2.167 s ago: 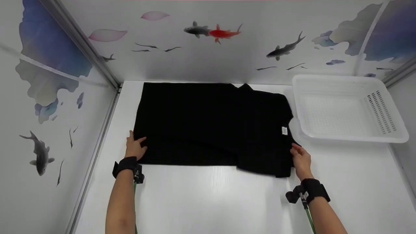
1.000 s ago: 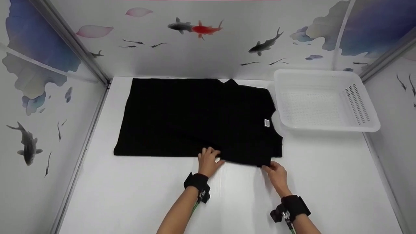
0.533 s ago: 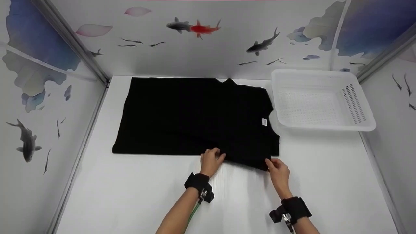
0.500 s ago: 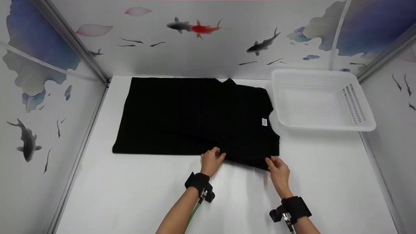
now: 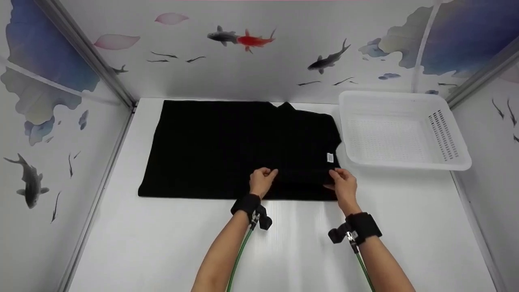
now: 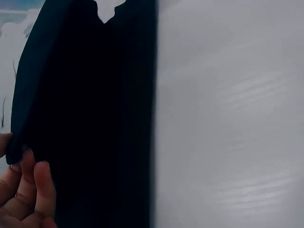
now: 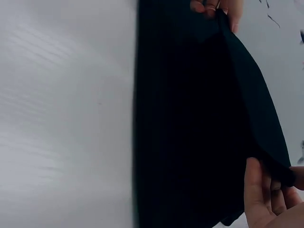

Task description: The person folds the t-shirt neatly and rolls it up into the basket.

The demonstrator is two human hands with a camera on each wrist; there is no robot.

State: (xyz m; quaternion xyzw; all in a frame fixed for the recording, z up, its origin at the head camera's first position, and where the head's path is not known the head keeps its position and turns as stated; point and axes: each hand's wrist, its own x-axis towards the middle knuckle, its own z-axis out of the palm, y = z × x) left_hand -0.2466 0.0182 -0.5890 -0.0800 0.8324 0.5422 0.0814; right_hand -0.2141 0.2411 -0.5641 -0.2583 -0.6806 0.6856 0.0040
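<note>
A black T-shirt lies on the white table, its hem to the left and its neck, with a small white label, to the right. My left hand pinches the near sleeve's edge between thumb and fingers. At the sleeve's other corner, close to the neck, my right hand pinches the cloth too. Between both hands the sleeve is lifted off the shirt. In the left wrist view the raised fold hangs from the left fingertips; the right wrist view has both hands on this flap.
A white plastic basket with slotted sides stands at the back right, close to the shirt's neck. White panels painted with fish enclose the table at the back and sides. Bare tabletop lies in front of the shirt. Green cables trail from the wrist cameras.
Both hands went from the hem and neck to the near sleeve and pinched it. Over the last half second they have lifted it and moved it away from the front edge, over the shirt.
</note>
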